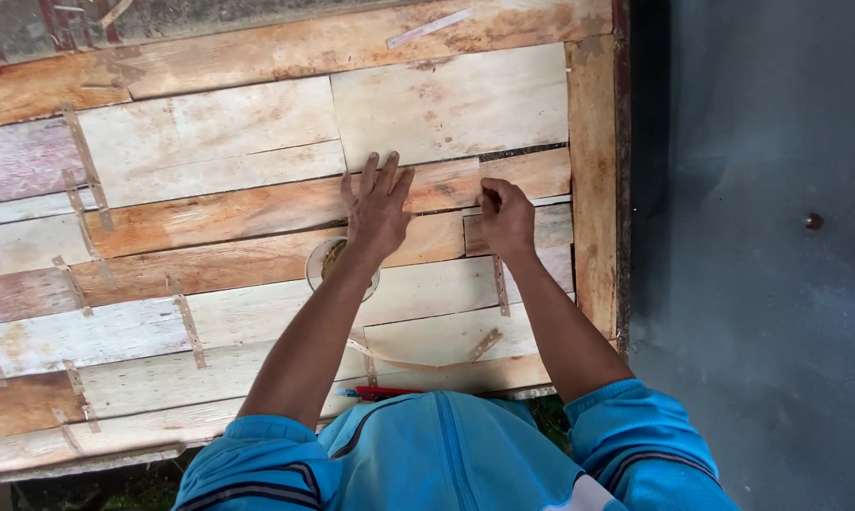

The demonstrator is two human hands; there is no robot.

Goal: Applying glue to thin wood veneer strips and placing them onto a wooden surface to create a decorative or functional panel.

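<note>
Plank panel [257, 237] of pale and reddish boards is lying flat beneath us, filling most of the view, with a grey concrete floor [759, 284] running along its right edge. We are pressing our left hand [375, 213] flat on one reddish board near the middle, fingers spread and pointing away from us, holding nothing. Our right hand [506, 218] is resting just beside it, well apart from the left, with its fingers curled in as if pinching something small against the wood at the end of a short board; whether anything sits between those fingertips is too small for us to tell.

To do this well, we are judging that the flat left palm should be keeping the board from shifting, while the right hand is working steadily at the joint where the short board meets its neighbour. Keeping the left fingers clear of the right hand's spot looks wise, since the two are close.

Thin metal strips [87, 170] are lying across several seams on the left part of the panel, and another strip [499, 284] is standing just below our right wrist. A small round container [325, 257] is sitting partly hidden under our left forearm, so we are minding that arm to avoid knocking it. A red pencil-like tool [382, 391] is lying at the near edge, close to our blue jacket [446, 454]
</note>
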